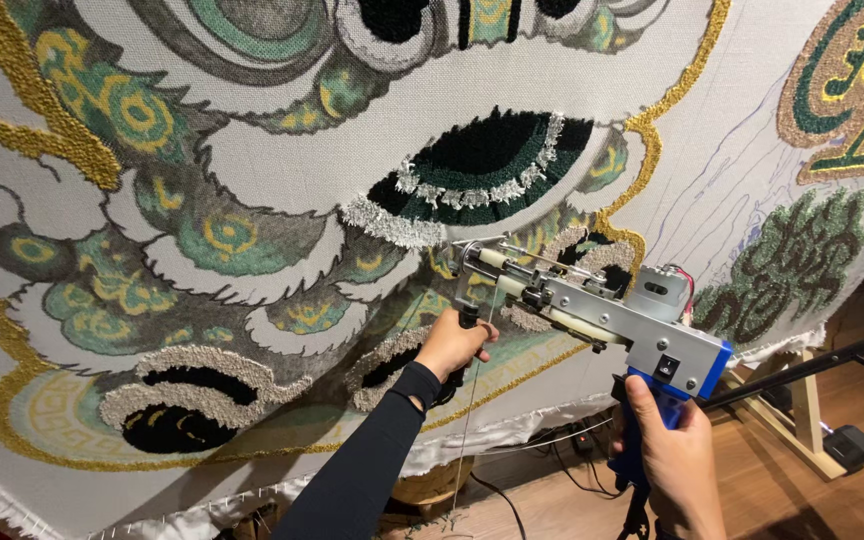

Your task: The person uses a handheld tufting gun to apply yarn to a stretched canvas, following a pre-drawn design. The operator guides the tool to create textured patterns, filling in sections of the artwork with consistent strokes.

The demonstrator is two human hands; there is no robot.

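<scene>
A metal tufting gun (592, 310) with a blue grip points its needle end at a large stretched white cloth (282, 170). The cloth carries a partly tufted design in green, grey, gold, black and white yarn. My left hand (455, 343), in a black sleeve, is closed around the gun's black front handle. My right hand (674, 455) wraps the blue rear grip below the switch. The gun's tip (459, 250) touches the cloth just under a black and dark green tufted patch (487, 165). A thin strand of yarn (467, 420) hangs down past my left wrist.
A wooden frame leg (802, 415) and a black bar (812, 365) stand at the lower right over a wooden floor (752, 490). Black cables (552, 470) and a small black box (850, 446) lie on the floor. The cloth's loose bottom edge (202, 505) hangs at lower left.
</scene>
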